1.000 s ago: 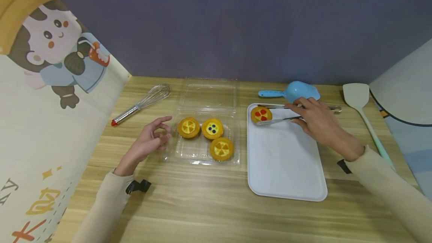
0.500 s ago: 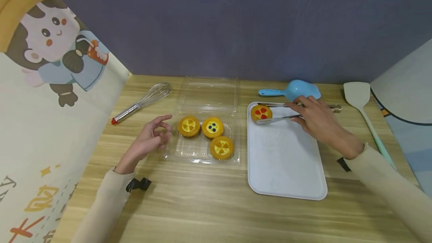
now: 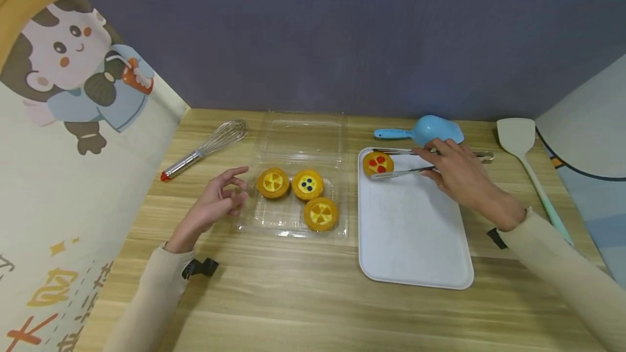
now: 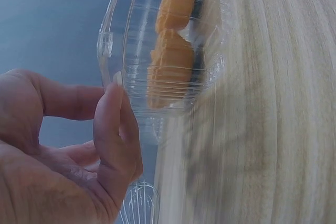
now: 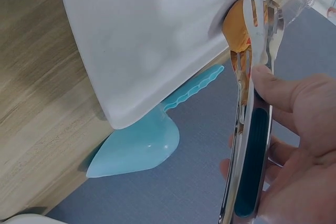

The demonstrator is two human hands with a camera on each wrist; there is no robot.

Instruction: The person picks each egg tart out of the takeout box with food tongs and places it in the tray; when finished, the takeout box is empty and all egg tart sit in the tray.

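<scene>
The right hand (image 3: 457,177) is gripping tongs (image 5: 252,161), covering their middle. Whether the left hand (image 3: 212,202) is pinching the clear container (image 3: 281,221), I cannot tell.

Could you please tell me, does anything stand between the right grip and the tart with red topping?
Only the tongs, which the right grip holds; their two arms lie on either side of the tart with red topping. Nothing else visible stands between.
</scene>
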